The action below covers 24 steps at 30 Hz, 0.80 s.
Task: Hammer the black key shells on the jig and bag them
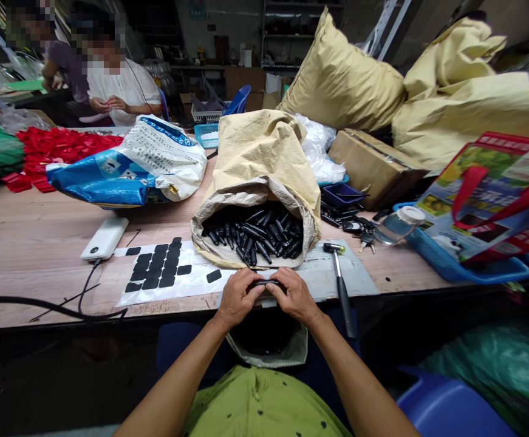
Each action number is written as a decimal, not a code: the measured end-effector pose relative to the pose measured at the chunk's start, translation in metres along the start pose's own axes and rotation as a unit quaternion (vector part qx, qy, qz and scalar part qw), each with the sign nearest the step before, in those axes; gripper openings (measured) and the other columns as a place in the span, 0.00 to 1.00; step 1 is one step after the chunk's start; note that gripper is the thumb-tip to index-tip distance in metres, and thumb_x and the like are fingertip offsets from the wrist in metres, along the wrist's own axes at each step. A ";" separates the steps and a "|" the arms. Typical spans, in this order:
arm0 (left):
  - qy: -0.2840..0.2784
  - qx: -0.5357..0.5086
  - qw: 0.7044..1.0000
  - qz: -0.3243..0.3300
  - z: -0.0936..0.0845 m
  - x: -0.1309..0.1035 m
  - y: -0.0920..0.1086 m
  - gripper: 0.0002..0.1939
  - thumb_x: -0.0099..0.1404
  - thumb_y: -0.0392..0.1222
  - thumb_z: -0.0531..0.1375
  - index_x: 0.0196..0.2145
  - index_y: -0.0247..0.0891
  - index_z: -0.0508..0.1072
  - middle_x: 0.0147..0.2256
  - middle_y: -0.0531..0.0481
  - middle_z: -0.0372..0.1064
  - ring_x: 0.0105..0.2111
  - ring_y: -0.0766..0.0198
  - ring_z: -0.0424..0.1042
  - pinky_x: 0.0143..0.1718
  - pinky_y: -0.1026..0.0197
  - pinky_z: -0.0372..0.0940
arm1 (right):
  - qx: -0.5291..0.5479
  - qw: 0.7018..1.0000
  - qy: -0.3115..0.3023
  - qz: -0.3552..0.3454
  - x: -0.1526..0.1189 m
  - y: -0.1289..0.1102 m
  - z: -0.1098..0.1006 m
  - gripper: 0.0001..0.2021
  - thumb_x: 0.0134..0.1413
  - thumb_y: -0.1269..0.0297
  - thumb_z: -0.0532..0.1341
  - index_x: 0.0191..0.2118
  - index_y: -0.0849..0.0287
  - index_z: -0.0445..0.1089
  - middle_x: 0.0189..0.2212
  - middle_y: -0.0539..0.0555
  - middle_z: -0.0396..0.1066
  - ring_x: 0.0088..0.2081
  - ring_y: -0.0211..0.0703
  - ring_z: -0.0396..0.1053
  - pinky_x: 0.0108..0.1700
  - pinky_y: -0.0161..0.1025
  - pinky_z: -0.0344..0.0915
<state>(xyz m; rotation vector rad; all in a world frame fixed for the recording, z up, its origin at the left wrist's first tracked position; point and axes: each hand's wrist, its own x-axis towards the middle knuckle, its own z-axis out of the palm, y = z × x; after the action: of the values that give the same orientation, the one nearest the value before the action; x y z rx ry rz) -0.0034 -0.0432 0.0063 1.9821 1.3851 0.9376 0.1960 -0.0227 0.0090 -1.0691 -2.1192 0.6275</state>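
Observation:
Between my left hand (240, 296) and my right hand (297, 296) lies a slim black pen-like piece (266, 282), pinched at both ends by thumbs and fingers. Its exact kind is too small to tell. Just beyond my hands, a beige sack (264, 152) rests on its side, its mouth facing me. Several similar black pieces (264, 233) fill the opening. Below my hands, at my lap, hangs another open bag (268, 361) with a dark inside. A hammer (341, 285) with a black handle lies to the right of my right hand, its handle over the table edge.
Black square pads (157, 264) lie on a white sheet at left, near a white power bank (104, 238) with a cable. A blue-white sack (132, 164) and red pieces (64, 149) sit behind. At right are keys (367, 240), a jar (398, 226) and a blue tray (469, 270). Two people sit far left.

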 end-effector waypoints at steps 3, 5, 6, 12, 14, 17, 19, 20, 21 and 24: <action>-0.020 0.048 0.999 0.012 0.000 0.000 0.003 0.12 0.74 0.46 0.55 0.46 0.43 0.77 0.39 0.48 0.72 0.43 0.57 0.69 0.45 0.54 0.60 | -0.007 1.000 -0.001 0.003 0.000 0.000 0.001 0.08 0.67 0.60 0.58 0.38 0.56 0.70 0.34 0.53 0.69 0.39 0.46 0.66 0.43 0.42 0.61; -0.032 0.084 0.996 0.018 0.001 -0.001 0.005 0.13 0.75 0.47 0.53 0.47 0.44 0.76 0.40 0.48 0.72 0.43 0.56 0.68 0.44 0.54 0.59 | -0.022 1.000 -0.008 0.004 0.000 -0.002 0.001 0.09 0.69 0.60 0.57 0.38 0.56 0.70 0.34 0.53 0.69 0.39 0.46 0.65 0.44 0.42 0.60; -0.035 0.099 0.994 0.020 0.001 -0.001 0.005 0.14 0.76 0.48 0.52 0.47 0.43 0.75 0.40 0.48 0.72 0.43 0.56 0.68 0.44 0.54 0.58 | -0.035 0.999 -0.012 0.006 0.000 -0.003 0.001 0.10 0.69 0.60 0.56 0.37 0.56 0.70 0.33 0.53 0.69 0.39 0.45 0.65 0.43 0.42 0.60; -0.033 0.153 0.987 0.026 0.005 0.000 0.005 0.15 0.77 0.48 0.48 0.45 0.42 0.73 0.39 0.49 0.70 0.41 0.56 0.67 0.42 0.54 0.57 | -0.095 0.995 -0.017 0.028 0.005 -0.011 0.005 0.17 0.73 0.61 0.49 0.31 0.56 0.65 0.31 0.52 0.68 0.37 0.44 0.64 0.42 0.40 0.58; -0.027 0.167 0.985 0.027 0.006 0.000 0.004 0.16 0.78 0.48 0.47 0.45 0.42 0.73 0.39 0.48 0.70 0.41 0.56 0.66 0.42 0.54 0.57 | -0.100 0.994 -0.007 0.032 0.007 -0.012 0.007 0.17 0.73 0.61 0.49 0.30 0.56 0.64 0.31 0.52 0.68 0.37 0.44 0.64 0.42 0.40 0.57; -0.014 0.178 0.984 0.028 0.008 0.000 0.003 0.16 0.78 0.47 0.46 0.43 0.41 0.71 0.39 0.47 0.69 0.41 0.55 0.66 0.42 0.54 0.57 | -0.091 0.995 0.005 0.039 0.009 -0.012 0.009 0.17 0.72 0.60 0.52 0.29 0.56 0.64 0.30 0.52 0.68 0.36 0.44 0.64 0.41 0.40 0.57; -0.008 0.178 0.983 0.031 0.009 -0.001 0.002 0.15 0.78 0.47 0.46 0.43 0.41 0.70 0.39 0.46 0.69 0.42 0.55 0.66 0.42 0.53 0.58 | -0.073 0.996 0.000 0.047 0.011 -0.010 0.008 0.17 0.70 0.59 0.54 0.27 0.56 0.63 0.28 0.52 0.67 0.35 0.43 0.64 0.40 0.40 0.58; -0.006 0.179 0.983 0.033 0.010 -0.001 0.002 0.14 0.77 0.46 0.47 0.42 0.41 0.70 0.39 0.46 0.69 0.42 0.54 0.66 0.42 0.53 0.58 | -0.064 0.997 -0.005 0.051 0.012 -0.009 0.008 0.18 0.70 0.59 0.54 0.26 0.56 0.63 0.27 0.51 0.66 0.34 0.43 0.64 0.39 0.40 0.58; -0.005 0.182 0.983 0.034 0.010 -0.002 0.002 0.13 0.77 0.46 0.47 0.42 0.41 0.70 0.39 0.46 0.68 0.42 0.54 0.65 0.42 0.53 0.58 | -0.056 0.997 -0.010 0.054 0.013 -0.009 0.008 0.18 0.69 0.59 0.55 0.26 0.56 0.63 0.26 0.51 0.66 0.33 0.43 0.64 0.39 0.39 0.58; -0.004 0.202 0.979 0.030 0.011 -0.002 0.003 0.10 0.75 0.43 0.49 0.41 0.42 0.70 0.39 0.45 0.68 0.42 0.52 0.65 0.42 0.52 0.58 | -0.048 0.997 -0.013 0.055 0.016 -0.009 0.008 0.18 0.68 0.61 0.54 0.24 0.56 0.61 0.25 0.51 0.65 0.32 0.43 0.63 0.38 0.40 0.58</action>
<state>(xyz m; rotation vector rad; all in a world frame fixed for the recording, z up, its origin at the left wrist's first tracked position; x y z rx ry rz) 0.0068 -0.0467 0.0017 2.3292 1.6205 0.7127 0.1781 -0.0155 0.0154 -1.2441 -2.1410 0.6000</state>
